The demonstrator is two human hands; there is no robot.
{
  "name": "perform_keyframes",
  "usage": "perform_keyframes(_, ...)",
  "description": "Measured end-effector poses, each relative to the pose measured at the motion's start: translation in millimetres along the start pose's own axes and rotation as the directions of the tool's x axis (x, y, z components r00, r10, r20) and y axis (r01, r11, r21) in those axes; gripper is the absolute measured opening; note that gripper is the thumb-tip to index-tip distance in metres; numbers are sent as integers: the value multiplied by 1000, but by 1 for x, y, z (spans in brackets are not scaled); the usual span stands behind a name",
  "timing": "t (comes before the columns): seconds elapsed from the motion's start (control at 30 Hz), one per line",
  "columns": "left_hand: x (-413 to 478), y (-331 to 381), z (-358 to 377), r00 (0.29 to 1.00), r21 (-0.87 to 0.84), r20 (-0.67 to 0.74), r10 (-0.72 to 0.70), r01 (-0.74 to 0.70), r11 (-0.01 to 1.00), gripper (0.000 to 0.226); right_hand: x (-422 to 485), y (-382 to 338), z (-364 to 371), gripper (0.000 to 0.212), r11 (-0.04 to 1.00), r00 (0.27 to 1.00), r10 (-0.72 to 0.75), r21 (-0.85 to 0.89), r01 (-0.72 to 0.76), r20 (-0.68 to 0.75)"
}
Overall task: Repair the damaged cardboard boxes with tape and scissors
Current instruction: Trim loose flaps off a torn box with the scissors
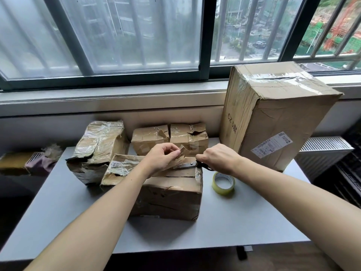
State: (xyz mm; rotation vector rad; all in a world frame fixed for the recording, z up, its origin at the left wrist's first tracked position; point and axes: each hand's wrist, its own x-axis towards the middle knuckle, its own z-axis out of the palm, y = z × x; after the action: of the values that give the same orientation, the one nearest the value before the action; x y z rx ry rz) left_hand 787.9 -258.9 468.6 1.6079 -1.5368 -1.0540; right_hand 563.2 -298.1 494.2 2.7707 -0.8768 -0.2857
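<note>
The left hand [163, 156] pinches a torn flap [182, 151] on the near cardboard box [168, 192]; the right hand [216, 158] grips scissors [192, 164], blades lying on the box top. A tape roll [223, 183] sits just right on the grey table [234, 222]. More battered boxes [170, 138] stand behind.

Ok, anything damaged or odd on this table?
Yes. The crushed box at left is torn open along its lower edge, and the front box has ripped flaps where the left hand pinches a loose strip.
</note>
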Motion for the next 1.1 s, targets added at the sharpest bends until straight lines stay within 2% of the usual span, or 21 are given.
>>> perform_keyframes(0.1, -9, 3, -8, 996, 197, 89, 18, -36, 980, 12, 1, -2, -3, 14, 999, 999, 47, -17, -47, 14)
perform_keyframes(0.2, -19, 1, -18, 983, 259, 184, -5, -43, 965, 26, 3, -2, -4, 11, 998, 998, 61, -29, -60, 10)
perform_keyframes(0.27, -24, -1, -24, 988, 364, 153, 20, -75, 929, 25, 4, -2, -5, 11, 998, 998, 61, -34, -61, 7)
perform_keyframes(0.33, -26, -5, -27, 993, 465, 90, 83, -115, 878, 14, 5, -2, -6, 11, 997, 998, 68, -46, -69, -4)
perform_keyframes(0.57, -18, -12, -32, 998, 556, 7, 63, -56, 829, 18, 18, -8, -15, 25, 997, 996, 74, -30, -75, -53)
perform_keyframes(0.6, -16, -10, -32, 999, 515, 2, 53, -47, 856, 19, 20, -10, -16, 26, 997, 996, 72, -20, -73, -49)
perform_keyframes(0.67, -12, -6, -36, 998, 323, 31, 46, -54, 945, 20, 25, -13, -15, 28, 998, 997, 70, 4, -70, -36)
perform_keyframes(0.77, -12, 3, -46, 998, 131, 27, 55, -58, 990, 17, 33, -16, -14, 28, 997, 996, 73, 34, -71, -43)
perform_keyframes(0.93, -12, 5, -54, 1000, -19, -10, -15, 15, 1000, 18, 47, -28, -11, 21, 998, 996, 51, 30, -49, -75)
perform_keyframes(1.1, -13, -4, -58, 998, -94, -44, -33, 28, 995, 18, 50, -34, -22, 33, 1000, 996, 5, -14, -7, -84)
